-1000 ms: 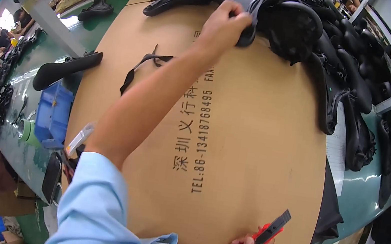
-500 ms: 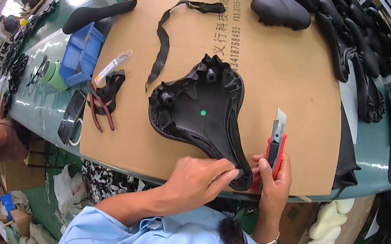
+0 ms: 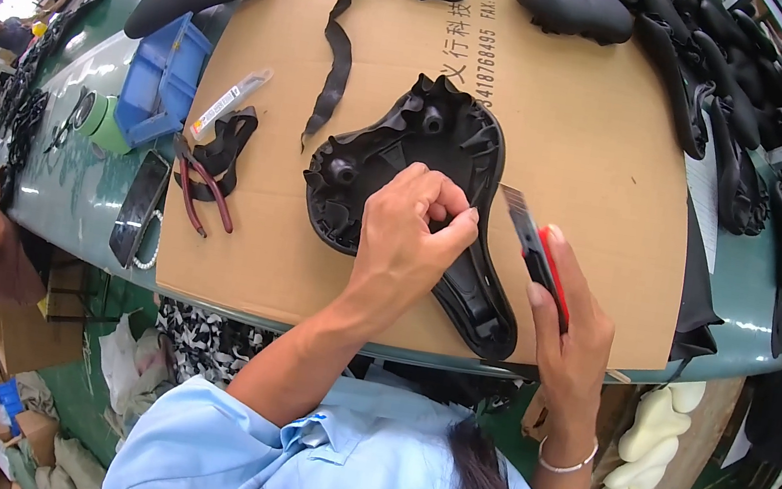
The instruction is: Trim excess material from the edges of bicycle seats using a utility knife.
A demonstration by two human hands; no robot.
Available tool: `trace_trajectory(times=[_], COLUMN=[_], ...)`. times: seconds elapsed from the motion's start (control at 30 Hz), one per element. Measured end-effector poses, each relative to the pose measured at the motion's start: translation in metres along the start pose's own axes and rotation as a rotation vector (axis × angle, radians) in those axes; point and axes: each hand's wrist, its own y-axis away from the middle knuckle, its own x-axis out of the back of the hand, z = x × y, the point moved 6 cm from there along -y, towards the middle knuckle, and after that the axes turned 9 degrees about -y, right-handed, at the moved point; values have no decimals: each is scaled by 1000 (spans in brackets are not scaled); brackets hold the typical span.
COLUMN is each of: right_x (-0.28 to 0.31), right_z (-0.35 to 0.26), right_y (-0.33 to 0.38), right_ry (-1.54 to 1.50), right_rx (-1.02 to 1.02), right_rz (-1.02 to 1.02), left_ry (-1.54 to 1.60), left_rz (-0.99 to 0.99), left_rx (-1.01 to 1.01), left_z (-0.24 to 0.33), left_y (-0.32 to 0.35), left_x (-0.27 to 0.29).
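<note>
Pinching glossy blk moulded saddle (image 3: pixel 421 178) w/ left hand (image 3: pixel 406 242), right hand (image 3: pixel 567 316) gripping knife (image 3: pixel 532 250)

black saddle (image 3: pixel 423 163), red knife (image 3: pixel 539 257), brown cardboard (image 3: pixel 588 142).

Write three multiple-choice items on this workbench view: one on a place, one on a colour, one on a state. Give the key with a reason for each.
1. Where does the blue bin stand?
A. left of the cardboard sheet
B. on the bicycle saddle
C. right of the saddle pile

2. What colour is the handle of the utility knife?
A. yellow
B. red
C. white

3. How does the bicycle saddle lie?
A. standing on its nose
B. top side up
C. underside up

Key:
1 A, the bin sits on the green table beside the sheet's left edge.
2 B, red shows along the handle in the right hand.
3 C, ribs and round sockets face up under the left hand.
</note>
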Motion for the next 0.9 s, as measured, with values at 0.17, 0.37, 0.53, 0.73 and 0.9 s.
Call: trace_trajectory(times=[0.17, 0.37, 0.53, 0.73, 0.9], right_x=[-13, 5, 16, -12, -8], right_z=[-4, -3, -26, -37, -8], right_y=[-19, 8, 55, 125, 141], right_ry=[146, -27, 132, 156, 38], right_rx=[-42, -234, -573, -354, -343], right_rz=[-275, -447, -522, -68, 131], left_ry=[101, 476, 980, 1536, 659], left_rz=[19, -232, -378, -184, -1062], left_rx=[-5, 33, 73, 195, -468], left_z=[-6, -16, -16, -26, 22], left_y=[4, 2, -1, -19, 32], left_x=[8, 6, 7, 10, 19])
